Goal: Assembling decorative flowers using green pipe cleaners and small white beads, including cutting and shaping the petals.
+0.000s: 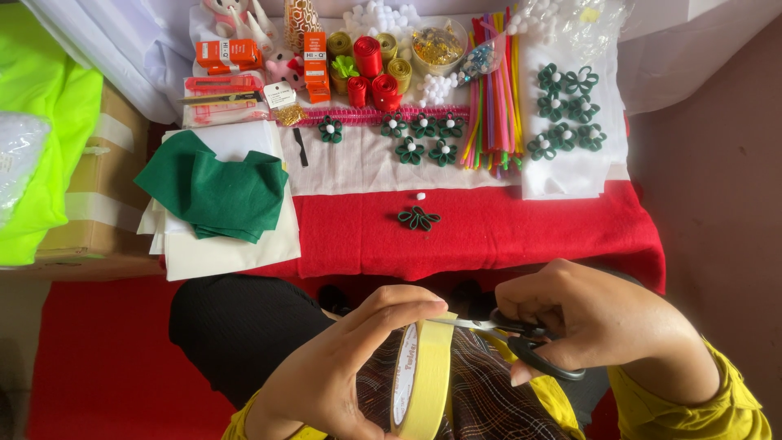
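Note:
My left hand (346, 367) grips a roll of cream masking tape (423, 379), held upright over my lap. My right hand (590, 318) holds black-handled scissors (521, 342); their blades point left and meet the top edge of the roll. On the red cloth (505, 232) ahead lies one green ribbon flower (419, 217) with a small white pompom (421, 196) just behind it.
Folded green felt (216, 191) lies on cream sheets at the left. Farther back are several finished green flowers (419, 134), coloured straws (493, 90), red and gold ribbon rolls (375, 69), orange boxes (314, 65), a cutter (220, 85) and a cardboard box (98, 195).

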